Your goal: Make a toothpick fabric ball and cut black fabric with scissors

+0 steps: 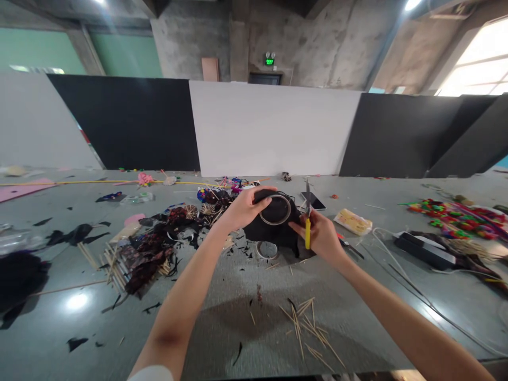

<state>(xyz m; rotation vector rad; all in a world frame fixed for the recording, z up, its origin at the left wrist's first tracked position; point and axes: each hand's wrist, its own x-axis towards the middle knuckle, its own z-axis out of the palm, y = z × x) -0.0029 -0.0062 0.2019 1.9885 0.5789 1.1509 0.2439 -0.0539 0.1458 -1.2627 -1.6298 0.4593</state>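
My left hand (251, 207) is closed on a round ring (289, 216) with a pale rim and black material around its outside. Black cloth (257, 230) hangs below and behind the ring; whether it is joined to it I cannot tell. In my right hand (323, 235) is a pair of scissors (307, 233) with a yellow handle, blades pointing up. The fingertips of that hand are at the right edge of the black cloth. A second, clear-looking ring (266, 257) is on the table under the cloth.
Thin wooden sticks (296, 323) lie scattered near the front edge. Dark fabric pieces and stick bundles (151, 264) fill the left. On the right are a yellow packet (353, 222), a phone (315, 200), a black box (424, 251), cables and colourful trimmings (456, 217). Panels (273, 127) stand behind.
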